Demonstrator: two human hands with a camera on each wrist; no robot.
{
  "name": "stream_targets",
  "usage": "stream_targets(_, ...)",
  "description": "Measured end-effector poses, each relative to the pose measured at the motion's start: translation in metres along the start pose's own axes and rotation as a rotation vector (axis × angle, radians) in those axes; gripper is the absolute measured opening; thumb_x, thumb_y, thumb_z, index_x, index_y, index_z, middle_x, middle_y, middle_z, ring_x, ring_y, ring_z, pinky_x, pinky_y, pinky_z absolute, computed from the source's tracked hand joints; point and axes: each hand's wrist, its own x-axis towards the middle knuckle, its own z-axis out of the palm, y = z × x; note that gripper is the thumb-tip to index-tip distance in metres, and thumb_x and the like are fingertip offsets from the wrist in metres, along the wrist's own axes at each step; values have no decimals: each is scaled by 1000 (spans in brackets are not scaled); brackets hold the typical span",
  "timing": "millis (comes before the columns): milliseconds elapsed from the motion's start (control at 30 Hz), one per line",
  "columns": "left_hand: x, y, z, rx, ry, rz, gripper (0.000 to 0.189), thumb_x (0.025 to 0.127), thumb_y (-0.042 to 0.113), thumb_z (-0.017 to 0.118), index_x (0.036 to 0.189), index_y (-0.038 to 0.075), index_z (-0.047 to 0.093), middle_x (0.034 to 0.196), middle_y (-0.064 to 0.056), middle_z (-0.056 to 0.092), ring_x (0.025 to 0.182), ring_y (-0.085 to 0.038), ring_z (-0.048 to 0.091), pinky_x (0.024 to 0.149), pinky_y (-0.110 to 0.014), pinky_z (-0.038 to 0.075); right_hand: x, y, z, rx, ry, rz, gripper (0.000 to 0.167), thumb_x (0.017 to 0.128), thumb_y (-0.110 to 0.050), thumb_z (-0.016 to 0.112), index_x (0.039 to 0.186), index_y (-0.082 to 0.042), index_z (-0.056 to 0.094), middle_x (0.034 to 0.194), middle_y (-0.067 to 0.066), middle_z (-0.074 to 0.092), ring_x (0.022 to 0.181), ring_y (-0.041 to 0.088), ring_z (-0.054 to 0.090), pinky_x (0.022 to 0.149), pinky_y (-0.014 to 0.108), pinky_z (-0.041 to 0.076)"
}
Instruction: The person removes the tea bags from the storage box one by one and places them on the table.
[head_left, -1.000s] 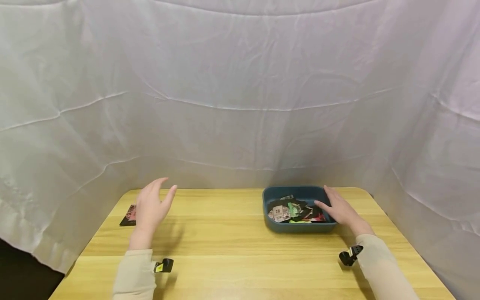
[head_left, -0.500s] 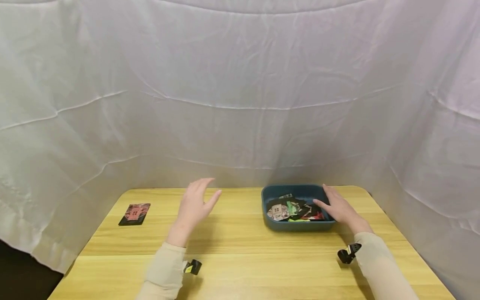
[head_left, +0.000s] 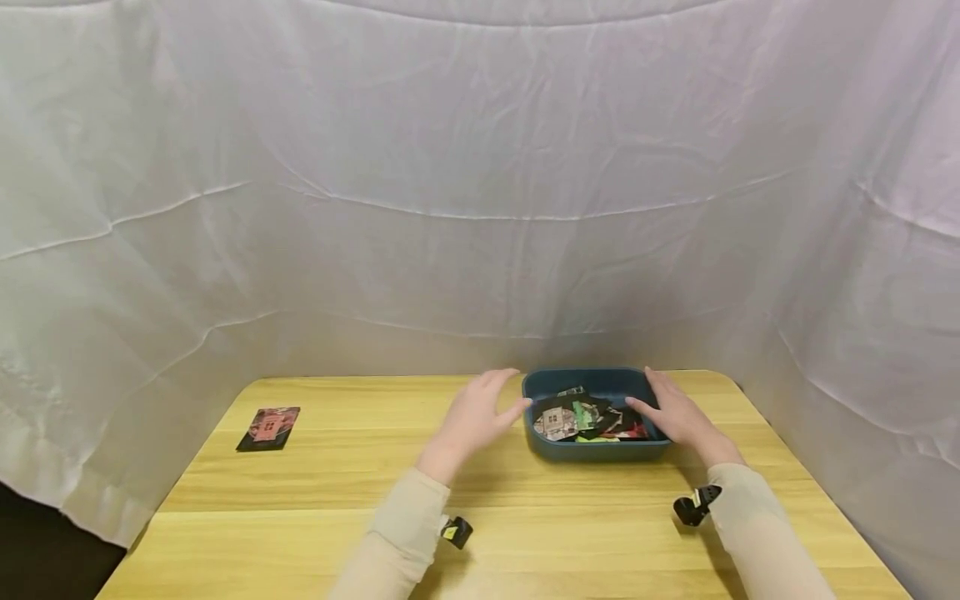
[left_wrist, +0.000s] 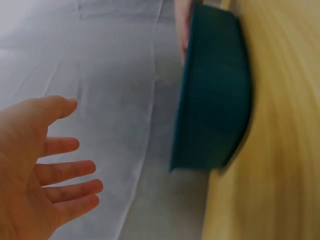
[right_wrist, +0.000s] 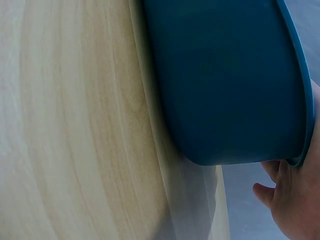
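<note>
A dark blue plastic bin (head_left: 600,452) stands at the back right of the table, filled with several flat black, green, red and pale printed packets (head_left: 588,417). My right hand (head_left: 681,421) holds the bin's right end, thumb over the rim and fingers on the outside, as the right wrist view shows. My left hand (head_left: 472,417) is beside the bin's left end, thumb and fingers spread with nothing in them. In the left wrist view the left hand (left_wrist: 45,170) is clear of the bin wall (left_wrist: 215,95).
A flat black packet with a red picture (head_left: 270,427) lies alone at the table's left. The wooden table (head_left: 360,475) is enclosed by pale grey cloth (head_left: 435,275) at the back and sides. A small black device (head_left: 457,532) is strapped at each wrist.
My left hand has moved right across the table, from over the flat packet at the left to the bin's left end, uncovering that packet. The right hand has stayed on the bin.
</note>
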Motion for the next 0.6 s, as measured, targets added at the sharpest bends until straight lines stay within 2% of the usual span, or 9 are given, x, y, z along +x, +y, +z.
stream_targets(267, 14, 22, 42, 47, -122, 52, 52, 96, 44, 57, 138, 15, 53, 136, -6, 60, 124, -24, 58, 106, -39, 48, 0, -2, 0, 0, -3, 5, 90, 97, -58, 45, 155, 1, 11, 158, 31, 15, 145, 51, 14, 115, 67, 16)
stream_targets(533, 27, 31, 68, 114, -225, 50, 46, 94, 39, 62, 132, 14, 60, 126, -4, 66, 110, -20, 65, 93, -34, 55, -1, -4, 0, 6, -7, 1, 90, 97, -58, 46, 155, 2, 12, 158, 32, 15, 144, 52, 14, 114, 69, 16)
stream_targets(600, 30, 33, 74, 132, -246, 52, 39, 92, 38, 65, 124, 16, 64, 116, -1, 69, 102, -16, 66, 87, -30, 56, -1, -3, 1, 8, -7, 3, 90, 97, -57, 46, 155, 2, 12, 158, 31, 15, 144, 52, 14, 114, 68, 16)
